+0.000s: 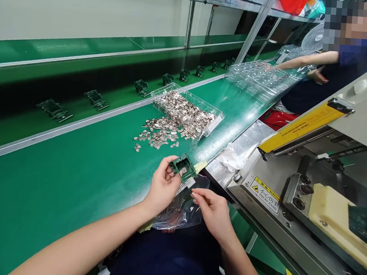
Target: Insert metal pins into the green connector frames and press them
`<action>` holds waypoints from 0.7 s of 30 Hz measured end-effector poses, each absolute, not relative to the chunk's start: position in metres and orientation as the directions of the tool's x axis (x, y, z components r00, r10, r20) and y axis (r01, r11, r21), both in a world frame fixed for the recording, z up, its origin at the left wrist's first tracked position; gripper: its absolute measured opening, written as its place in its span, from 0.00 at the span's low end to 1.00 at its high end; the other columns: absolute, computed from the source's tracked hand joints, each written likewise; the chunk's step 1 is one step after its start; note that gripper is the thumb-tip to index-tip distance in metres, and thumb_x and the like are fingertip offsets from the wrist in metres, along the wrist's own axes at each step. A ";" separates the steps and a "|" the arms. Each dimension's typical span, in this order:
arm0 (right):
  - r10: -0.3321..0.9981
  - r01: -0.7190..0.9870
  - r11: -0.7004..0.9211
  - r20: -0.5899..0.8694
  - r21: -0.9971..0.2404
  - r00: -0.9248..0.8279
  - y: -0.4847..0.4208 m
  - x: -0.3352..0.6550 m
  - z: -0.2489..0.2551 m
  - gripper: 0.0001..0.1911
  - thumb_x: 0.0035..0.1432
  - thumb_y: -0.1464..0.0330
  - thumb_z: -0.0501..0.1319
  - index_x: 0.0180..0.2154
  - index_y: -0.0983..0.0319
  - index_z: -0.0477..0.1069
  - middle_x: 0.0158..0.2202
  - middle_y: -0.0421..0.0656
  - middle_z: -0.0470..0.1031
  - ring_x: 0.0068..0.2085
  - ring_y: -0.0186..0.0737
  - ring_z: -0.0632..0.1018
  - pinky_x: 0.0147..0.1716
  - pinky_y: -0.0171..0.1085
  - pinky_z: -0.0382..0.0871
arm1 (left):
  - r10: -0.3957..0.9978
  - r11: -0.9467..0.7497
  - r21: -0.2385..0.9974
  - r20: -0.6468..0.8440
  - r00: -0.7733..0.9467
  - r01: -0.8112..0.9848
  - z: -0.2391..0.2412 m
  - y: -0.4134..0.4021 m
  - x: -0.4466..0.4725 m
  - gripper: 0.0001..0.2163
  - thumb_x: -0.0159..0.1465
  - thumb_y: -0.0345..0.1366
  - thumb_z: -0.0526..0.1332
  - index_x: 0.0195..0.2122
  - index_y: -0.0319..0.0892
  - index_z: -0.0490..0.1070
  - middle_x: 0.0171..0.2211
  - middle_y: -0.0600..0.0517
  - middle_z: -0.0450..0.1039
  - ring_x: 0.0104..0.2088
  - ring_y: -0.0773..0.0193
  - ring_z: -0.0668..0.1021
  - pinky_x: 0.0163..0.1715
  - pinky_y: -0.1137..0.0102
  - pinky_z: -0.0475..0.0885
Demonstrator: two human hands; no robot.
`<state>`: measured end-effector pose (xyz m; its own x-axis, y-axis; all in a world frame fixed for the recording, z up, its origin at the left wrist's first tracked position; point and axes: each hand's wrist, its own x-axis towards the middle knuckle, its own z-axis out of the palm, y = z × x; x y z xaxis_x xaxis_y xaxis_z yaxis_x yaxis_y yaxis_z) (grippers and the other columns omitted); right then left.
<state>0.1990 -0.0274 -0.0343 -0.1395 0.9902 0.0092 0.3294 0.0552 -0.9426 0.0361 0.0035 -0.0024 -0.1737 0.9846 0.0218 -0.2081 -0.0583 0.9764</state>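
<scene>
A dark green plastic housing (186, 165), box-like with an open cavity, is gripped in my left hand (163, 186) above the near edge of the green bench. A small shiny piece shows inside its cavity. To the right and a little lower, my right hand (211, 208) has thumb and forefinger pinched together; whatever lies between the tips is too small to make out. Under both hands sits a clear plastic bag (178, 214). Farther off, small metal pieces (160, 131) lie heaped beside a clear plastic tray (218, 120) filled with more of them.
Several green housings (97, 99) stand in a row along the dark green strip behind a metal rail (109, 114). A machine with a hand-injury warning label (265, 194) stands close on my right. Beyond, a co-worker's arm (308, 60) reaches over stacked clear trays (259, 82).
</scene>
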 end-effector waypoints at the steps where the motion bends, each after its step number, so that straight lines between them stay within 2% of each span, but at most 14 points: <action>1: 0.989 0.305 0.085 0.044 -0.948 -0.138 -0.027 0.200 -0.023 0.10 0.62 0.63 0.60 0.39 0.59 0.78 0.34 0.44 0.78 0.32 0.42 0.78 0.31 0.38 0.72 | 0.986 -0.053 0.978 0.019 -0.166 -0.200 -0.002 -0.005 0.033 0.17 0.56 0.33 0.65 0.46 0.42 0.65 0.31 0.55 0.69 0.33 0.69 0.75 0.34 0.75 0.71; 5: 0.953 0.265 0.300 0.276 -0.916 -0.127 -0.025 0.187 0.009 0.06 0.62 0.67 0.60 0.36 0.58 0.77 0.35 0.45 0.74 0.36 0.42 0.75 0.35 0.40 0.71 | 0.988 -0.057 0.979 0.027 -0.152 -0.194 -0.005 -0.029 0.025 0.14 0.59 0.35 0.63 0.46 0.43 0.66 0.35 0.53 0.70 0.34 0.68 0.75 0.36 0.73 0.73; 7: 0.931 0.265 0.365 0.345 -0.892 -0.119 -0.025 0.176 0.015 0.05 0.60 0.70 0.61 0.36 0.58 0.76 0.37 0.45 0.72 0.39 0.43 0.74 0.38 0.41 0.70 | 0.987 -0.067 0.981 0.038 -0.159 -0.184 -0.007 -0.034 0.024 0.14 0.60 0.35 0.63 0.46 0.44 0.66 0.36 0.52 0.71 0.34 0.68 0.74 0.35 0.74 0.73; 13: 0.911 0.396 0.402 0.404 -0.826 -0.083 -0.025 0.155 0.013 0.04 0.56 0.72 0.62 0.33 0.58 0.75 0.41 0.46 0.69 0.45 0.46 0.71 0.44 0.45 0.69 | 0.991 -0.112 0.976 0.097 -0.092 -0.187 -0.006 -0.035 0.022 0.13 0.62 0.33 0.62 0.47 0.45 0.65 0.38 0.51 0.73 0.36 0.68 0.77 0.35 0.75 0.74; 21: 0.896 0.470 0.413 0.440 -0.780 -0.056 -0.025 0.148 0.012 0.02 0.58 0.70 0.62 0.32 0.59 0.73 0.39 0.47 0.68 0.43 0.46 0.71 0.42 0.45 0.69 | 0.991 -0.134 0.977 0.130 -0.034 -0.167 -0.010 -0.040 0.021 0.13 0.64 0.32 0.58 0.50 0.47 0.63 0.42 0.50 0.74 0.40 0.66 0.79 0.38 0.73 0.75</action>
